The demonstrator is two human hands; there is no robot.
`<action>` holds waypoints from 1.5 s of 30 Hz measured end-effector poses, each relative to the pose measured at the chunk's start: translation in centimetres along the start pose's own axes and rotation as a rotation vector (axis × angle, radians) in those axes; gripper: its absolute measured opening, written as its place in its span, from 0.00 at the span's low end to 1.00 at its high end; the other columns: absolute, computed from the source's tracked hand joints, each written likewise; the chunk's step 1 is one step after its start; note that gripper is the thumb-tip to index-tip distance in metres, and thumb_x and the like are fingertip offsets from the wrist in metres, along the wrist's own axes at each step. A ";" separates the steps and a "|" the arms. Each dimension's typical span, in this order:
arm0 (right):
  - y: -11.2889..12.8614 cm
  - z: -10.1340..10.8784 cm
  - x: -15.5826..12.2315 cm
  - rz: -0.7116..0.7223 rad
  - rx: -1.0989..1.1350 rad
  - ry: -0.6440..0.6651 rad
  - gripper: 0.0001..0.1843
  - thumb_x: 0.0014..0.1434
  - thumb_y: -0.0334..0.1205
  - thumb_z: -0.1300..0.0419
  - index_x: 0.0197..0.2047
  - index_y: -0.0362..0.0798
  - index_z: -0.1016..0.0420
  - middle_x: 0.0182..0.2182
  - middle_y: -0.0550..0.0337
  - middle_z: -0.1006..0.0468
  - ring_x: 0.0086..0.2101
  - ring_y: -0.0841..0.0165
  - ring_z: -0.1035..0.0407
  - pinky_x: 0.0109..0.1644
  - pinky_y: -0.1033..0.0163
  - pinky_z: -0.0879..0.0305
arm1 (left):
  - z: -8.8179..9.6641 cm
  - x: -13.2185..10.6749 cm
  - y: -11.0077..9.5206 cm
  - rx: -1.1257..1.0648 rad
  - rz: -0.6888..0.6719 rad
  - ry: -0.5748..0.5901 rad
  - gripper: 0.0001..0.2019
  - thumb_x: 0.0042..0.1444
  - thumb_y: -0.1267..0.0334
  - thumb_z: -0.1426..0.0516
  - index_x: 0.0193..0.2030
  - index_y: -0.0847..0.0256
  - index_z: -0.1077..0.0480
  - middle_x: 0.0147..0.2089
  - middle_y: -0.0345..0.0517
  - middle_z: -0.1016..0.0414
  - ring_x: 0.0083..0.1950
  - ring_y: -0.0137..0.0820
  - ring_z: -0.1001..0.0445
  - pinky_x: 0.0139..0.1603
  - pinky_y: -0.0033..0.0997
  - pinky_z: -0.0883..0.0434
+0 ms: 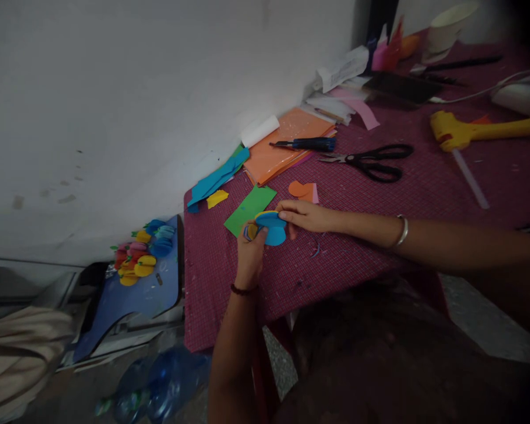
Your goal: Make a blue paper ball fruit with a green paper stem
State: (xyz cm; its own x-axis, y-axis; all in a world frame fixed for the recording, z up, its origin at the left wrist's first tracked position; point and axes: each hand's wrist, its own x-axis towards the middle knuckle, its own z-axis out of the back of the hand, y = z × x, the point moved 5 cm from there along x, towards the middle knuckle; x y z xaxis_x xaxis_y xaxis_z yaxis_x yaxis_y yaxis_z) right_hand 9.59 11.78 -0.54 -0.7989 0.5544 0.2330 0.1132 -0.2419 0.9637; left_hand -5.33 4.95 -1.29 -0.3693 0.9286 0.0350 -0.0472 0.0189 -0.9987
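Note:
A blue paper cutout point(274, 234) with rounded lobes is between my two hands over the table, with a thin yellow edge showing along its top. My left hand point(251, 253) grips it from the left, thumb on its face. A small yellow and dark blue piece also shows by the left fingers; what it is I cannot make out. From the right, my right hand point(307, 217) pinches the cutout's upper right edge. Under and behind the left hand lies a green paper sheet point(247, 211). Just beyond the right hand rest orange and pink paper cutouts point(302, 190).
Scissors point(371, 160), a utility knife point(311, 143) on orange sheets point(269, 162), and a yellow glue gun point(457, 131) lie on the red checked table point(357, 247). Blue paper strips point(218, 176) lie by the wall. Colourful paper ornaments point(136, 259) sit on a blue board point(136, 300) at left.

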 end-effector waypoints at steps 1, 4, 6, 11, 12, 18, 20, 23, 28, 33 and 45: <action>0.0 0.0 0.0 0.002 -0.010 -0.010 0.19 0.65 0.54 0.52 0.40 0.45 0.38 0.22 0.64 0.27 0.23 0.73 0.29 0.27 0.67 0.32 | 0.0 0.0 0.0 0.003 0.009 -0.010 0.13 0.46 0.62 0.36 0.36 0.62 0.33 0.26 0.33 0.38 0.23 0.19 0.41 0.22 0.20 0.41; 0.0 0.0 0.1 0.007 -0.029 -0.010 0.17 0.65 0.53 0.51 0.41 0.45 0.38 0.23 0.63 0.27 0.23 0.73 0.29 0.27 0.67 0.32 | 0.0 -0.1 0.0 0.010 0.026 -0.025 0.13 0.45 0.62 0.36 0.36 0.62 0.33 0.27 0.33 0.37 0.23 0.20 0.40 0.23 0.20 0.40; 0.1 0.0 0.1 0.007 -0.032 -0.009 0.16 0.66 0.51 0.51 0.41 0.45 0.38 0.23 0.63 0.27 0.23 0.73 0.29 0.27 0.67 0.33 | 0.0 0.0 0.0 0.002 0.024 -0.017 0.13 0.46 0.62 0.36 0.37 0.62 0.33 0.27 0.34 0.36 0.24 0.20 0.39 0.25 0.20 0.39; 0.0 0.1 0.1 -0.001 -0.057 -0.035 0.14 0.66 0.48 0.53 0.40 0.46 0.39 0.22 0.64 0.28 0.21 0.72 0.29 0.25 0.67 0.34 | 0.0 0.0 0.3 0.031 0.009 0.010 0.14 0.46 0.61 0.36 0.38 0.61 0.32 0.29 0.35 0.35 0.26 0.20 0.38 0.27 0.21 0.37; 0.0 0.1 0.2 -0.005 -0.073 -0.042 0.13 0.67 0.48 0.53 0.38 0.46 0.39 0.21 0.65 0.28 0.21 0.72 0.29 0.25 0.67 0.35 | 0.0 0.0 0.3 0.046 0.000 0.013 0.13 0.46 0.61 0.36 0.38 0.61 0.33 0.30 0.35 0.35 0.26 0.21 0.38 0.28 0.21 0.37; 0.0 0.3 0.2 -0.033 -0.125 -0.076 0.13 0.67 0.47 0.54 0.34 0.48 0.42 0.19 0.67 0.29 0.18 0.72 0.30 0.23 0.68 0.37 | -0.4 -0.4 -0.4 0.095 -0.035 0.046 0.11 0.47 0.62 0.37 0.35 0.61 0.34 0.28 0.33 0.37 0.26 0.21 0.41 0.29 0.22 0.37; 0.0 0.2 0.1 -0.043 -0.125 -0.076 0.12 0.67 0.45 0.55 0.34 0.48 0.42 0.18 0.68 0.30 0.18 0.72 0.30 0.23 0.69 0.37 | -0.5 -0.5 -0.7 0.112 -0.047 0.048 0.11 0.47 0.62 0.37 0.35 0.61 0.34 0.28 0.34 0.37 0.26 0.21 0.40 0.30 0.22 0.36; 0.1 0.2 0.1 -0.052 -0.131 -0.071 0.10 0.67 0.43 0.54 0.37 0.47 0.40 0.19 0.67 0.29 0.19 0.72 0.29 0.24 0.69 0.36 | -0.4 -0.5 -0.7 0.118 -0.050 0.046 0.12 0.47 0.62 0.37 0.36 0.61 0.34 0.29 0.35 0.34 0.28 0.22 0.38 0.31 0.23 0.35; 0.4 0.2 0.0 -0.049 -0.171 -0.040 0.08 0.65 0.39 0.52 0.44 0.44 0.38 0.24 0.65 0.29 0.20 0.73 0.29 0.25 0.68 0.35 | -0.2 -0.3 -0.3 0.096 -0.047 0.032 0.13 0.46 0.61 0.37 0.37 0.61 0.32 0.30 0.36 0.32 0.29 0.23 0.36 0.31 0.23 0.35; 0.3 -0.5 -0.2 -0.014 -0.173 0.054 0.13 0.61 0.39 0.46 0.48 0.45 0.39 0.28 0.64 0.29 0.23 0.73 0.30 0.26 0.67 0.33 | -0.3 -0.2 -0.6 0.092 -0.099 0.032 0.10 0.47 0.64 0.37 0.35 0.62 0.32 0.29 0.35 0.33 0.28 0.22 0.37 0.31 0.22 0.36; -0.2 -0.3 0.0 -0.049 -0.108 0.036 0.13 0.62 0.42 0.47 0.47 0.43 0.36 0.31 0.60 0.28 0.25 0.75 0.31 0.27 0.69 0.32 | 0.2 -0.3 -1.1 0.004 -0.120 -0.103 0.17 0.44 0.64 0.35 0.41 0.59 0.34 0.32 0.35 0.32 0.29 0.22 0.34 0.30 0.21 0.36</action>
State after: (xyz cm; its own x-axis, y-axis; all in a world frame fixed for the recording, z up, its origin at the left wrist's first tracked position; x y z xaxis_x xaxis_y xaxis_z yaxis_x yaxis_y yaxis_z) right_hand 9.42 11.58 -0.82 -0.8226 0.5394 0.1798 0.0112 -0.3008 0.9536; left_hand -5.37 4.62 -0.15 -0.4537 0.8770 0.1583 -0.1005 0.1261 -0.9869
